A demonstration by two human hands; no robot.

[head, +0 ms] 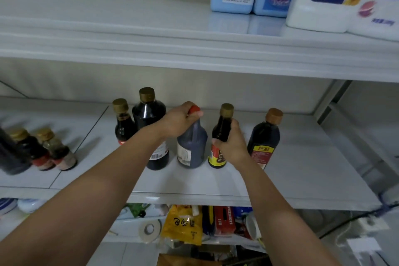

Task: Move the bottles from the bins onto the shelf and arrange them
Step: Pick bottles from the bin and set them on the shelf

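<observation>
On the middle shelf (280, 179), near its centre, gripping the red-capped bottle (191, 149) by the cap with the left hand (179, 123), fingers curled over the top, and clasping the slim gold-capped bottle (222, 127) round its shoulder with the right hand (232, 144), at 3 o'clock of the first. Both seemingly standing on the shelf, near each other but apart. Probably being nudged into line with the row.

Could easily bump the large dark bottle (149, 112) at 9 o'clock of the red cap, given the left forearm lying across its front; likewise the brown-capped bottle (264, 136) at 3 o'clock, just behind the right wrist. Risky too to hold by the cap alone: invites a tilt or a loosened lid.

No telling whether either base is quite down. Lower parts of the large dark bottle and the brown-capped bottle covered by the arms. At 9 o'clock of the frame, 2 blurred small bottles (32, 149), with 1 dark shape (10, 155) cut off at the edge. No bins in view.
</observation>
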